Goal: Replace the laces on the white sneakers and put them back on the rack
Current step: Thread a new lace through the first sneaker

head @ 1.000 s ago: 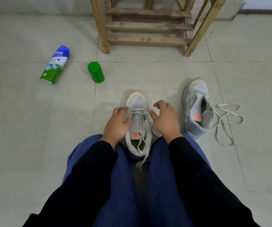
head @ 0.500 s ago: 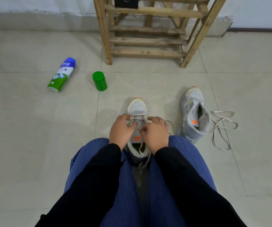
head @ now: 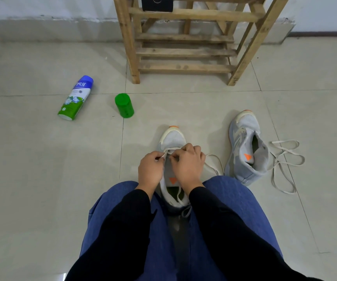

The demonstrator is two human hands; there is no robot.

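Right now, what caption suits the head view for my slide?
Facing a wooden shoe rack, the left hand and right hand pinch the lace of a white sneaker.

Black-sleeved forearms reach forward between the knees; the left hand (head: 150, 169) and right hand (head: 186, 165), close together, pinch the lace (head: 170, 148) with curled fingers.

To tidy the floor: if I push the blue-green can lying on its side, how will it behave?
The can is round and lies on smooth tile, so it will probably roll. Its glossy skin may be slippery. Its weight cannot be told.
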